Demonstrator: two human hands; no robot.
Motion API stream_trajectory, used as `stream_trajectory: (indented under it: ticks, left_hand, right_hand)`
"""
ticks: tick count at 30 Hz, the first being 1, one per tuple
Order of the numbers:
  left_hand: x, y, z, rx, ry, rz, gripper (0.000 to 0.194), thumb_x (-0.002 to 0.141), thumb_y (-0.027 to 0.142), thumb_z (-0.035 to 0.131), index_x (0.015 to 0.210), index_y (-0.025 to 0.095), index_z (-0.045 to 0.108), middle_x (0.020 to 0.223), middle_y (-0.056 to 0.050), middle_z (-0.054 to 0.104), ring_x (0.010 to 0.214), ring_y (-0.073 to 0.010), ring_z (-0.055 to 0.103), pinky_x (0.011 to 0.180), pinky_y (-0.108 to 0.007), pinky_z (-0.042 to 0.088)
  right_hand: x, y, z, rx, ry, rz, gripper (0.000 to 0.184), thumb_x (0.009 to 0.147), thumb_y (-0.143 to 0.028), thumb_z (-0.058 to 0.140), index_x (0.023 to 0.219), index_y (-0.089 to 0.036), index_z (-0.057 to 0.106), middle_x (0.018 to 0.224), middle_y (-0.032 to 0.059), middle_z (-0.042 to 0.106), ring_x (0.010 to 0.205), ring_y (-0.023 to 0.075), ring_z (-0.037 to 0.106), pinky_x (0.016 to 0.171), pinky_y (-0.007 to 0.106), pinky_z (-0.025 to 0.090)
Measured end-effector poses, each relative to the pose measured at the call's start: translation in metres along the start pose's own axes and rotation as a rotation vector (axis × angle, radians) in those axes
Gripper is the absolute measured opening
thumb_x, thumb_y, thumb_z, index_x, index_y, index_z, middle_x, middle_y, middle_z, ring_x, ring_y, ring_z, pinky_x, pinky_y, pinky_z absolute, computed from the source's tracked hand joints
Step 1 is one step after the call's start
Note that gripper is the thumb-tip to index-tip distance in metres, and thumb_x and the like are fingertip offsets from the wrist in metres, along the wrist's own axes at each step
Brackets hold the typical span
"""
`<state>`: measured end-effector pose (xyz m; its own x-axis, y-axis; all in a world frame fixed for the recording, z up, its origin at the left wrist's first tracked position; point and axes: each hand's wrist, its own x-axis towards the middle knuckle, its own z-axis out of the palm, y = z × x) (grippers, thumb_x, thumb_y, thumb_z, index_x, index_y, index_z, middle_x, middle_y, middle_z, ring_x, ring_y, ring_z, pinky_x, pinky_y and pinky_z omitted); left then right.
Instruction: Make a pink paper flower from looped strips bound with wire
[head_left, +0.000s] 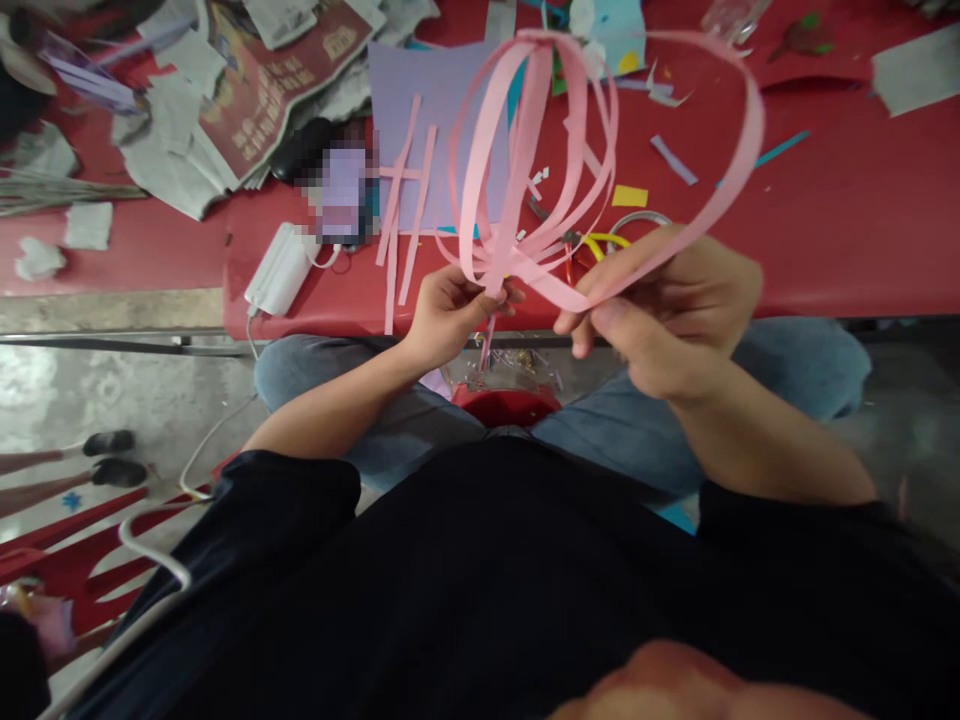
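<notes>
A round, open cage of looped pink paper strips [531, 120] stands up from my left hand [457, 310]. That hand pinches the cage at its bottom, where the strips come together, and a short strip end hangs below the fingers. My right hand [667, 305] holds one pink strip [750, 130] between thumb and fingers. This strip bows out wide to the right of the cage and runs back to the base. Behind the hands, pliers with yellow handles [600, 243] lie on the red table [825, 230], partly hidden by the right hand.
Loose pink strips [420, 215] lie on and beside a lilac paper sheet [427, 80]. Left of them are a white power bank [281, 270] with a cable and crumpled newspaper [262, 90]. A yellow scrap [631, 195] lies to the right. Below the table edge is a red bin [506, 403].
</notes>
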<state>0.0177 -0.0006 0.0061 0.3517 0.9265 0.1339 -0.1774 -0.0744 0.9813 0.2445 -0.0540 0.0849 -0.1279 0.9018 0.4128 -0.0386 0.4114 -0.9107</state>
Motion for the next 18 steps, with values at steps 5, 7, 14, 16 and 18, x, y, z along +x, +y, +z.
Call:
stream_trajectory:
  ticks: [5, 7, 14, 16, 18]
  left_hand:
    - [-0.004, 0.001, 0.003, 0.066, 0.036, 0.013, 0.050, 0.077, 0.066, 0.095, 0.085, 0.019, 0.079, 0.080, -0.004, 0.080, 0.076, -0.0180, 0.078, 0.071, -0.031, 0.067]
    - [-0.006, -0.001, 0.003, 0.085, 0.059, 0.034, 0.052, 0.075, 0.069, 0.095, 0.084, 0.020, 0.079, 0.080, -0.004, 0.079, 0.077, -0.0184, 0.078, 0.071, -0.032, 0.067]
    - [-0.009, -0.007, 0.001, 0.101, 0.035, 0.065, 0.053, 0.072, 0.070, 0.096, 0.088, 0.022, 0.080, 0.090, -0.004, 0.080, 0.097, -0.0234, 0.081, 0.087, -0.037, 0.070]
    - [-0.009, -0.008, 0.001, 0.085, 0.020, 0.064, 0.050, 0.075, 0.068, 0.096, 0.089, 0.022, 0.080, 0.091, -0.005, 0.080, 0.099, -0.0239, 0.081, 0.088, -0.037, 0.070]
    - [-0.009, -0.008, 0.001, 0.071, 0.011, 0.071, 0.048, 0.076, 0.064, 0.096, 0.090, 0.022, 0.080, 0.093, -0.005, 0.080, 0.099, -0.0236, 0.081, 0.087, -0.038, 0.070]
  right_hand:
    - [-0.010, 0.005, 0.011, -0.135, -0.093, 0.043, 0.010, 0.103, -0.039, 0.069, 0.102, -0.029, 0.072, 0.086, 0.0002, 0.077, 0.065, 0.0152, 0.069, 0.058, 0.031, 0.059]
    - [-0.013, 0.010, 0.016, -0.158, -0.087, 0.026, 0.010, 0.103, -0.038, 0.068, 0.103, -0.028, 0.072, 0.088, 0.0006, 0.077, 0.064, 0.0145, 0.068, 0.060, 0.031, 0.059]
    - [-0.020, 0.017, 0.026, -0.206, -0.053, 0.114, 0.015, 0.104, -0.041, 0.067, 0.111, -0.028, 0.073, 0.090, -0.0006, 0.080, 0.058, 0.0116, 0.065, 0.054, 0.027, 0.054]
    - [-0.020, 0.016, 0.027, -0.237, -0.025, 0.081, 0.014, 0.103, -0.037, 0.068, 0.111, -0.028, 0.074, 0.086, -0.0018, 0.079, 0.056, 0.0111, 0.064, 0.053, 0.027, 0.052]
    - [-0.020, 0.014, 0.027, -0.330, 0.035, 0.011, 0.012, 0.102, -0.034, 0.070, 0.109, -0.026, 0.076, 0.080, -0.0029, 0.077, 0.055, 0.0110, 0.064, 0.054, 0.028, 0.050]
